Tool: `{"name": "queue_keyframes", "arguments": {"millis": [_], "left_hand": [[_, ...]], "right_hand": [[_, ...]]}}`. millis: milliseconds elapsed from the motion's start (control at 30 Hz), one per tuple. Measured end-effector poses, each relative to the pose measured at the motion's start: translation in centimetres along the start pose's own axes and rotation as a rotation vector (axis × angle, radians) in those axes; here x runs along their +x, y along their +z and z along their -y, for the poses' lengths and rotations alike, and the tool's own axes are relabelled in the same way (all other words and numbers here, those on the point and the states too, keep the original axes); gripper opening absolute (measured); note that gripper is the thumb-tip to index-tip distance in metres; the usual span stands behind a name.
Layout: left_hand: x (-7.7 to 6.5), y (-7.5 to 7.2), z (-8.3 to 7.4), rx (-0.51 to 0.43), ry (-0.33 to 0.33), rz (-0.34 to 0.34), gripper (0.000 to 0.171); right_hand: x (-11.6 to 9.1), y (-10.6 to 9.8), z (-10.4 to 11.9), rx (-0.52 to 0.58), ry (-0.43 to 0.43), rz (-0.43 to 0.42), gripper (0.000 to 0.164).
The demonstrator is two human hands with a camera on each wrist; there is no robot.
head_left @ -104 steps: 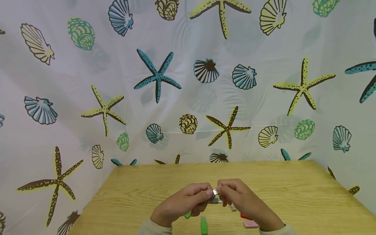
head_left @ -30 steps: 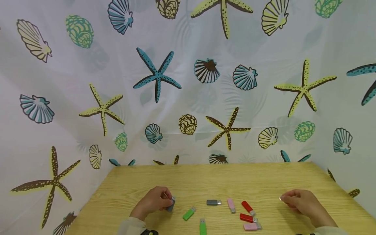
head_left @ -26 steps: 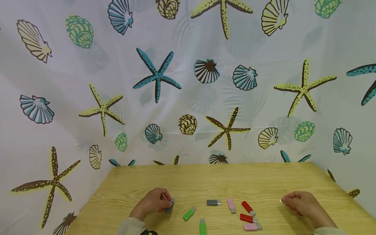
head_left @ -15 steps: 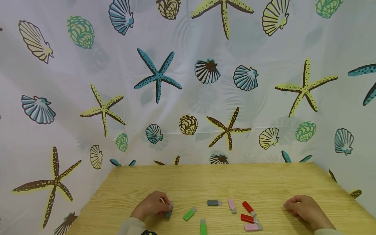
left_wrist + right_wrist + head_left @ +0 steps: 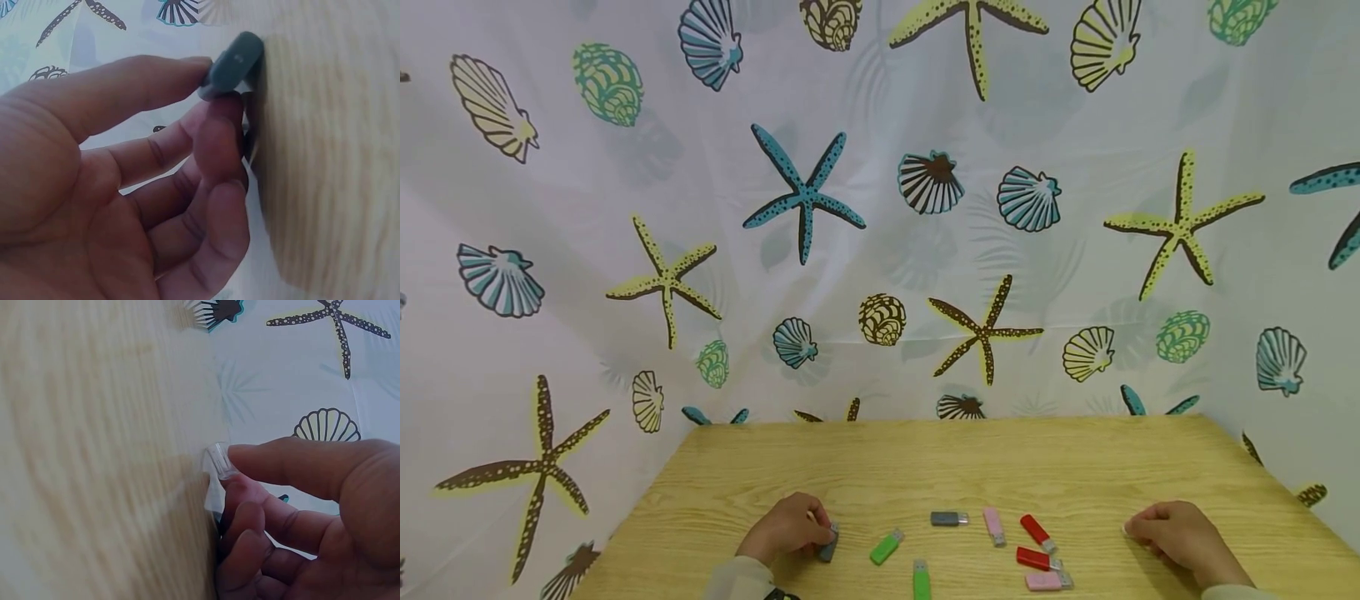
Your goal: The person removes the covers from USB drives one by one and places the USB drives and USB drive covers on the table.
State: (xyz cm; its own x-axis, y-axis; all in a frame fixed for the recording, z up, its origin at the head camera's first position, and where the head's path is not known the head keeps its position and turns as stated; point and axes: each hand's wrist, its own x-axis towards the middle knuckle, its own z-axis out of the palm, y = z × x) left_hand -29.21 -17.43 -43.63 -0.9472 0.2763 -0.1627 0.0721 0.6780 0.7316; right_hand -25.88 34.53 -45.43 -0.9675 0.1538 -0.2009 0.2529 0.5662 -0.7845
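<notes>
My left hand (image 5: 790, 530) pinches a dark grey USB flash drive (image 5: 828, 543) between thumb and fingers, low over the left part of the table. In the left wrist view the drive (image 5: 236, 62) is at or very near the wood; whether it touches cannot be told. Out to the right, my right hand (image 5: 1180, 538) pinches a small clear plastic cap (image 5: 220, 460) by thumb and fingertips, close to the tabletop. Nearest the left hand lies a green USB flash drive (image 5: 886, 547) with its metal plug bare. A second grey drive (image 5: 949, 518) rests farther in.
Between the hands lie another green drive (image 5: 921, 580), two red drives (image 5: 1037, 533) and two pink drives (image 5: 993, 527), plugs bare. The lower red drive (image 5: 1034, 558) is close beside the lower pink drive (image 5: 1045, 581). A patterned curtain (image 5: 880, 250) stands behind the wooden table (image 5: 1000, 450).
From together at the centre, my hands have moved apart, the left with the grey flash drive, the right with the clear cap. Over the last second both have lowered slightly.
</notes>
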Motion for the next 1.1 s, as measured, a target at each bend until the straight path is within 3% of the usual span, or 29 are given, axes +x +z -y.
{"name": "queue_keyframes", "arguments": {"millis": [1100], "left_hand": [[-0.25,-0.11,0.09,0.051,0.007,-0.023,0.014]], "right_hand": [[0.11,0.19,-0.25,0.004,0.003,-0.015,0.02]]}}
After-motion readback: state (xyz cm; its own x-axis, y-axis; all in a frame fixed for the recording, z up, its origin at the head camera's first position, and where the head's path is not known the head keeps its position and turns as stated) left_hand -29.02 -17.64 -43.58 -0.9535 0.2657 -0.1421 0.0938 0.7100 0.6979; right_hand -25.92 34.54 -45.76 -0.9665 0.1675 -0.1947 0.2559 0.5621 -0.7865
